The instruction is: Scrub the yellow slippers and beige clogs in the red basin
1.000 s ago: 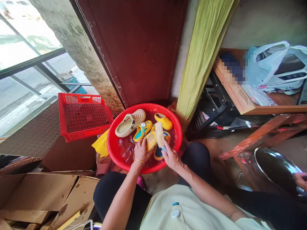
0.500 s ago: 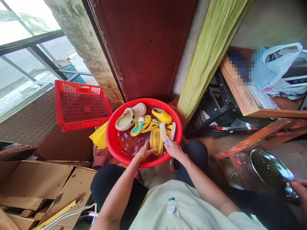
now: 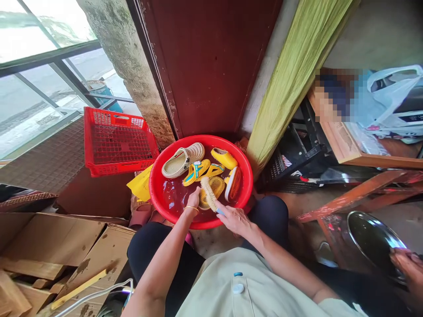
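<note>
Basin: a red basin (image 3: 154, 187) of reddish-looking water (image 3: 173, 200) stands on the floor (image 3: 211, 244), before a dark red door (image 3: 211, 66).
Yellow shoe: the shoe (image 3: 218, 186) lies in the basin, mesh-like side up, partly under the brush.
Right hand: the right hand (image 3: 235, 219) is closed around the blue handle of a brush (image 3: 208, 193), its pale bristles over the shoe.
Left hand: the left hand (image 3: 194, 199) is at the shoe's left edge; whether it grips cannot be told.
Other footwear: a beige clog (image 3: 180, 162), yellow sandals (image 3: 197, 171), a yellow slip-on (image 3: 224, 157) and a white-edged shoe (image 3: 233, 185) lie around it in the basin.
Left side: a red crate (image 3: 120, 145) sits near the basin, above flattened cardboard (image 3: 56, 242).
Right side: a green curtain (image 3: 291, 88) hangs by a wooden table (image 3: 350, 145) bearing a plastic bag (image 3: 383, 101).
Far right: another person's hand (image 3: 408, 266) touches a round, shiny-rimmed item (image 3: 373, 240).
</note>
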### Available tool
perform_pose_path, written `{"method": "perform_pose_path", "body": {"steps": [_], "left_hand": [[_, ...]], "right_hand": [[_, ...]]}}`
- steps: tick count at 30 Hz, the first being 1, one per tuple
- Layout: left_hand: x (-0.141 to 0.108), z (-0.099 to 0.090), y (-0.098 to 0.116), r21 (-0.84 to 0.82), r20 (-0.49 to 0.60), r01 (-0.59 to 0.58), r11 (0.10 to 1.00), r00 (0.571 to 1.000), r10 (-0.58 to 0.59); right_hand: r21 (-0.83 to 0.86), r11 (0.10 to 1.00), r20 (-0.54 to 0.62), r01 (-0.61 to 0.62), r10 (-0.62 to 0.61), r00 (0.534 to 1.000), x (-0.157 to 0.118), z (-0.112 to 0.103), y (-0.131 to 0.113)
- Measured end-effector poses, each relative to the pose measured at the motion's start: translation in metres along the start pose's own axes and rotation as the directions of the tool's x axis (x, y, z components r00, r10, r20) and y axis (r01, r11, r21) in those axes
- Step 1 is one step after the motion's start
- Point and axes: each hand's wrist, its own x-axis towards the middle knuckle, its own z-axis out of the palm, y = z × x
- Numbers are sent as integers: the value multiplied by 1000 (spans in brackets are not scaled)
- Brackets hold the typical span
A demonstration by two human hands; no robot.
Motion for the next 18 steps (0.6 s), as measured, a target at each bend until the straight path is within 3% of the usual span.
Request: {"method": "perform_pose_path", "body": {"steps": [3, 6, 8, 12, 15, 18], "left_hand": [[-6, -4, 10, 11, 71, -19, 1000, 997, 18], [-14, -4, 16, 22, 141, -110, 994, 984, 106], [-18, -3, 18, 55, 137, -170, 984, 977, 161], [-21, 0, 14, 63, 67, -252, 966, 966, 248], [-15, -2, 9, 63, -28, -151, 987, 988, 153], [-5, -4, 7, 59, -75, -6, 998, 997, 11]], "right_hand": [[-27, 995, -6, -98, 98, 995, 11, -14, 8], [-8, 963, -19, -270, 269, 963, 35, -31, 23], [22, 949, -36, -316, 316, 948, 49, -36, 23], [49, 960, -23, -276, 277, 960, 47, -24, -10], [46, 986, 30, -160, 159, 987, 21, -5, -45], [20, 998, 48, -66, 65, 997, -2, 5, -61]]}}
